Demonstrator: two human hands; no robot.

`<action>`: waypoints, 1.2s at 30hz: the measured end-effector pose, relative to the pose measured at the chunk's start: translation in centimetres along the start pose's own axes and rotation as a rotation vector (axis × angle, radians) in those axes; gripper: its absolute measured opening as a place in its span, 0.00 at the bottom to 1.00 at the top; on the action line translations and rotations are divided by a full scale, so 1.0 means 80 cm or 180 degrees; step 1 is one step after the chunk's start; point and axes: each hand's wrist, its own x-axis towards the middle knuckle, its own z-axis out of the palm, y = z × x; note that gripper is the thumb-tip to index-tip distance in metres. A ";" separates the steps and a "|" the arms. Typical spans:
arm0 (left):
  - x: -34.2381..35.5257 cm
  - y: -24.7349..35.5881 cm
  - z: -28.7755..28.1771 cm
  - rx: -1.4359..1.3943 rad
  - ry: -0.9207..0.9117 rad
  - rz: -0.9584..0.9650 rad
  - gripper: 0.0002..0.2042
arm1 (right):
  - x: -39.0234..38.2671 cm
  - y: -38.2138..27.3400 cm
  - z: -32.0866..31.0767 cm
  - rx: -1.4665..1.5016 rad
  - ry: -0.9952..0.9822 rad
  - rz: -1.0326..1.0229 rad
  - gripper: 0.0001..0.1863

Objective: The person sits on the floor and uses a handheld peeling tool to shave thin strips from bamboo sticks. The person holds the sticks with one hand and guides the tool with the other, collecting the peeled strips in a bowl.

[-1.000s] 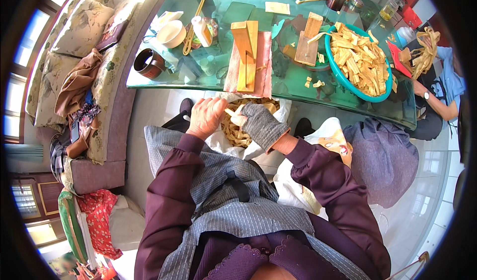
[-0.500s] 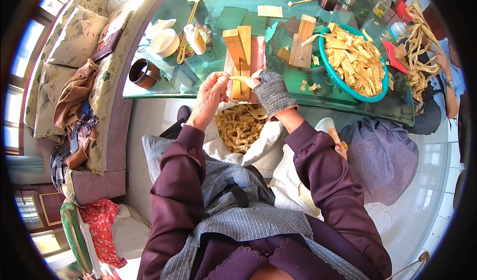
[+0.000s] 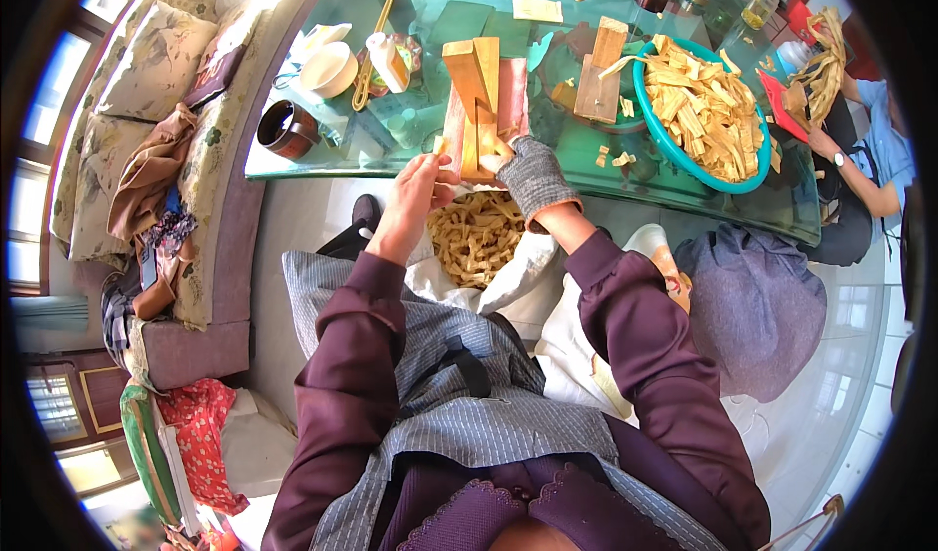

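My left hand (image 3: 415,199) is closed, its fingertips pinching a small pale yellow dried strip (image 3: 439,146) that sticks up beside a wooden tool. This tool (image 3: 472,82) has two upright wooden pieces crossing at a narrow angle and stands on a reddish cloth (image 3: 511,102) at the table's near edge. At the right side of its base is my right hand (image 3: 532,175) in a grey knitted fingerless glove. Its fingers are curled in against the wood, and what they grip is hard to make out. Below both hands, a white sack (image 3: 508,282) holds many short yellowish pieces (image 3: 474,238).
A teal basin (image 3: 640,126) heaped with yellow strips (image 3: 703,111) stands to the right on the glass table (image 3: 362,165). Near it is another wooden block (image 3: 598,87). A mug (image 3: 287,129), bowl (image 3: 328,69) and white bottle (image 3: 388,63) sit left. Another person's hand (image 3: 826,146) is far right.
Before, my hands held a strip stretched between them in front of the wooden tool. Now they are farther apart, on either side of it. The other person's hand has moved lower, near a red object.
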 end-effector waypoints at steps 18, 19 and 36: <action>-0.075 -0.013 0.047 -0.0679 -0.0351 0.0593 0.12 | -0.066 0.003 0.049 0.0926 -0.1185 -0.1292 0.10; -0.082 -0.003 0.053 -0.0601 -0.0367 0.0469 0.12 | -0.068 0.001 0.045 0.0428 -0.1266 -0.1505 0.11; -0.095 -0.040 0.015 0.0489 -0.0152 0.0121 0.14 | -0.096 -0.025 0.034 0.0392 -0.0539 -0.1653 0.11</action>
